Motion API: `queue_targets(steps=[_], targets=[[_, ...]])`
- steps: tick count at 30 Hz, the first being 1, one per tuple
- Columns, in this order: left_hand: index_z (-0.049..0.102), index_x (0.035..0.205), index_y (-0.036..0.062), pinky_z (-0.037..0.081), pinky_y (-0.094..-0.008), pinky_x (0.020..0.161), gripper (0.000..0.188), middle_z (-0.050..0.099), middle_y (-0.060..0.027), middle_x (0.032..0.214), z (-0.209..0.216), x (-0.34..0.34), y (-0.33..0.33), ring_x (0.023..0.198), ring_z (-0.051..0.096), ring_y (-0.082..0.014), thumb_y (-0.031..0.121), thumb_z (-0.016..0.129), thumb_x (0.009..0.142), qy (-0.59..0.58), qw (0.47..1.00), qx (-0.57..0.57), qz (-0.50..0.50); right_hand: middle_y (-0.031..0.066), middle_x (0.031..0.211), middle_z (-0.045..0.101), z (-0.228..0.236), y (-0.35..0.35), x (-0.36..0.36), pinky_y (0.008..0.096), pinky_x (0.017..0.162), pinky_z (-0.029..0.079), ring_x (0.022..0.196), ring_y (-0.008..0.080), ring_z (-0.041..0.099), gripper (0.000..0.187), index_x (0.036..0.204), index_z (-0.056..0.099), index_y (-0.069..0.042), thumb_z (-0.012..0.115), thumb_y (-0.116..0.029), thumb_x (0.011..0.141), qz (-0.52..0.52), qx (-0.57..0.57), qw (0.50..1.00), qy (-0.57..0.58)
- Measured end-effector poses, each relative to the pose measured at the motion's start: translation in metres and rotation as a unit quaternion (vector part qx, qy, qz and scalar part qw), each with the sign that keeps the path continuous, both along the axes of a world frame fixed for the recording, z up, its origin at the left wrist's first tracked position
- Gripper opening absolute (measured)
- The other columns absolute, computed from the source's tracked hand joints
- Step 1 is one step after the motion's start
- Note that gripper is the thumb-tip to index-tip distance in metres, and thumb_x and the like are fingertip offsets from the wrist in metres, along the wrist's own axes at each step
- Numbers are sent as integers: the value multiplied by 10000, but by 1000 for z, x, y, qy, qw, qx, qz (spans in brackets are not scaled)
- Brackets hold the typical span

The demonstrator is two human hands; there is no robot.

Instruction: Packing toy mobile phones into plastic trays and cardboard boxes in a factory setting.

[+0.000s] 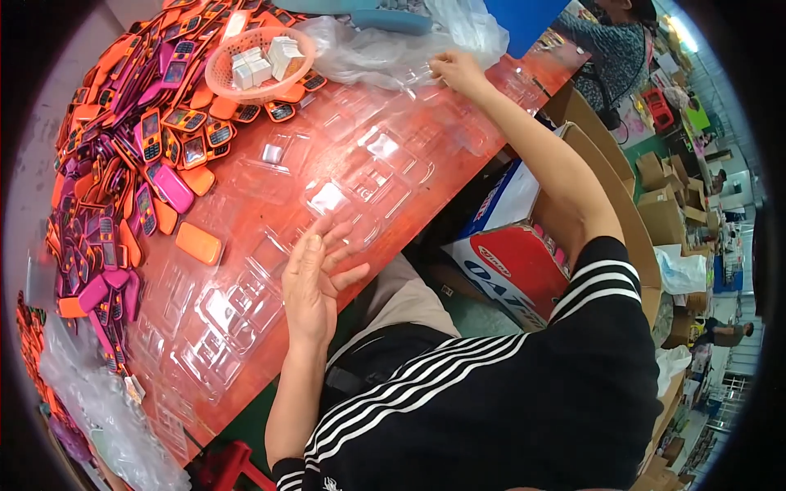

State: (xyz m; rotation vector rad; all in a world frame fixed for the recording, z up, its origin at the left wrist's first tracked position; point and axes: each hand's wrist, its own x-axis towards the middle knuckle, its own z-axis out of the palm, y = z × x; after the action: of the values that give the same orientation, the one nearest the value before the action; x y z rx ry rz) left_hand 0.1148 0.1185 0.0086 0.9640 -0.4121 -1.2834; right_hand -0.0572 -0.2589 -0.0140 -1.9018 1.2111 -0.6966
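My left hand (315, 282) hovers over the near edge of the red table (270, 353), palm up, fingers spread and holding nothing. Clear plastic blister shells (221, 311) lie in rows on both sides of it. One orange toy phone (199, 244) lies face down among these shells, left of that hand. My right hand (458, 72) reaches to the far right of the table, beside a crumpled clear plastic bag (352, 53). Its fingers are curled together at clear plastic; what they pinch cannot be made out.
Orange and purple toy phones (151, 135) are heaped along the left and far side. A pink basket (214, 78) holds white card stacks (250, 67). Below my right arm stands an open carton (516, 266). Another person (610, 53) is at the far right.
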Motion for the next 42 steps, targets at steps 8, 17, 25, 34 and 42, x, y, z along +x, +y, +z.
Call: queue_targets(steps=[8,17,25,34,42], targets=[[457,1219,-6,553,-320,697,396,560,-162,1089,-5,4,-1,927,584,-210,263,459,928,-4,1000,28,-5,151,916,651,-10,-23,0,430,778,463,919,332,602,276,857,677,-113,558,-317,715,-205,-142,931,266],[492,1189,5,535,-317,719,386,569,-125,1063,-2,2,1,944,586,-204,268,496,907,-30,998,63,-6,121,816,644,-51,-79,-29,350,627,475,726,221,604,273,858,651,-15,501,-243,842,88,-262,954,120],[546,1115,25,499,-322,696,331,596,-114,978,-14,33,42,849,587,-195,271,515,896,-242,968,-12,57,61,701,607,-54,-145,-53,256,423,395,528,121,532,313,925,612,6,518,-286,865,16,-1,998,67],[577,988,29,458,-404,788,235,568,-144,967,-14,134,98,916,550,-315,191,562,819,-787,572,59,222,94,804,636,-53,-126,-40,231,394,387,514,124,557,320,1013,573,-7,503,-288,877,8,-14,994,104],[499,1152,45,390,-453,863,425,545,-170,1101,-55,258,226,1012,505,-350,375,423,896,-801,425,400,136,87,793,640,-57,-137,-62,232,391,382,500,118,552,320,1009,578,-18,505,-302,881,6,-28,994,106]])
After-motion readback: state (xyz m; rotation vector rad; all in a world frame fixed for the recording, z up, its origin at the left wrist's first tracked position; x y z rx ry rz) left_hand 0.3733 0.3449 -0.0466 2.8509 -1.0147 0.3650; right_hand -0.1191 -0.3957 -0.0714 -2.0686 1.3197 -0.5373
